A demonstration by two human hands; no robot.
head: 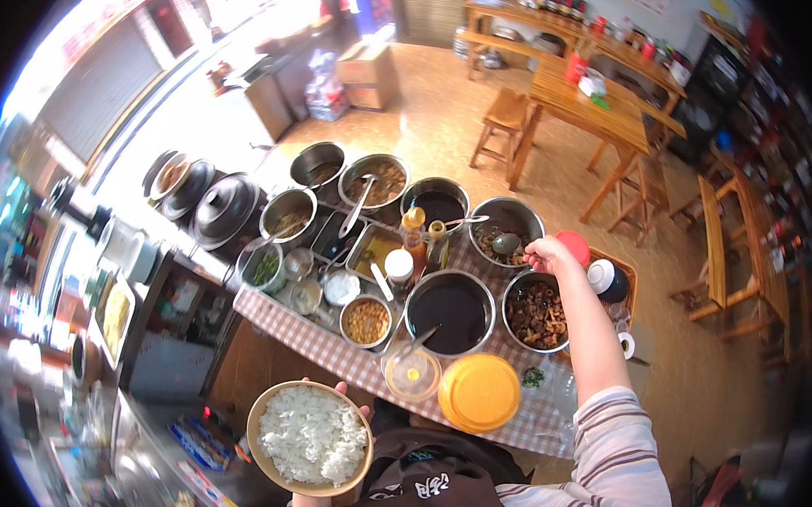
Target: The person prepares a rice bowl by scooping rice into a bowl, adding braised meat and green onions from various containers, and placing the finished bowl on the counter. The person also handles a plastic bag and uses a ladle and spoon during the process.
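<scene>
My left hand (364, 413) holds a tan bowl (253, 431) of white rice (311, 432) in front of my apron; the bowl hides most of the palm. My right hand (547, 254) reaches out over the table, its fingers closed on the handle end of a ladle (505, 243). The ladle's head is inside a steel pot (482, 213) of chopped dark food. Just below my right forearm stands another steel pot (513, 323) of brown chunks. A pot of dark liquid (448, 312) is to its left.
A checked tablecloth (316, 349) covers the serving table. Near its front edge sit a yellow lid (479, 393), a clear lid (412, 376) and a bowl of yellow beans or kernels (365, 322). Bottles (436, 245) stand mid-table. Wooden tables (589, 101) and stools (505, 113) are beyond.
</scene>
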